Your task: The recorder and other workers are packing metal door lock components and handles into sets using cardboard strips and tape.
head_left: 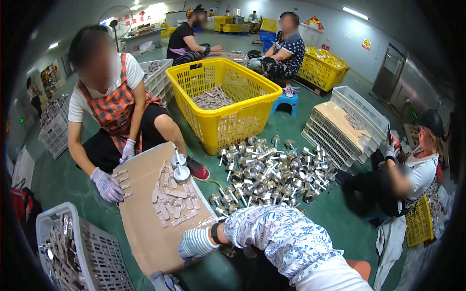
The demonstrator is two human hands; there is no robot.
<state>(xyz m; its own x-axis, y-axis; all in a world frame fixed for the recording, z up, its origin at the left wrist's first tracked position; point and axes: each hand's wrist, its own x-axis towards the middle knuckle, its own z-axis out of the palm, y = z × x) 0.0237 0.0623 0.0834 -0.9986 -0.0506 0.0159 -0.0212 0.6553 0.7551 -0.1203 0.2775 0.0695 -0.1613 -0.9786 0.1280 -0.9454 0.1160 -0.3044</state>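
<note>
My right hand (198,243), in a blue-grey glove with a striped cuff, reaches over the near right edge of a cardboard sheet (141,233). Its fingers curl downward, and whatever they grip is hidden. Only part of my left hand (165,281), in a grey glove, shows at the bottom edge by the cardboard's near corner; its hold is unclear. Flat, pale strip-shaped pieces (177,203) lie scattered on the cardboard beyond my right hand. Two round metal cups with stems (181,173) stand at its far edge. Across from me, a co-worker's gloved hand (108,185) touches a row of similar strips.
A heap of stemmed metal cups (272,172) covers the floor ahead. Behind it stands a yellow crate (223,116) holding strips. A white basket (97,252) of strips sits at near left, stacked white crates (335,131) at right. Another person (412,169) sits at far right.
</note>
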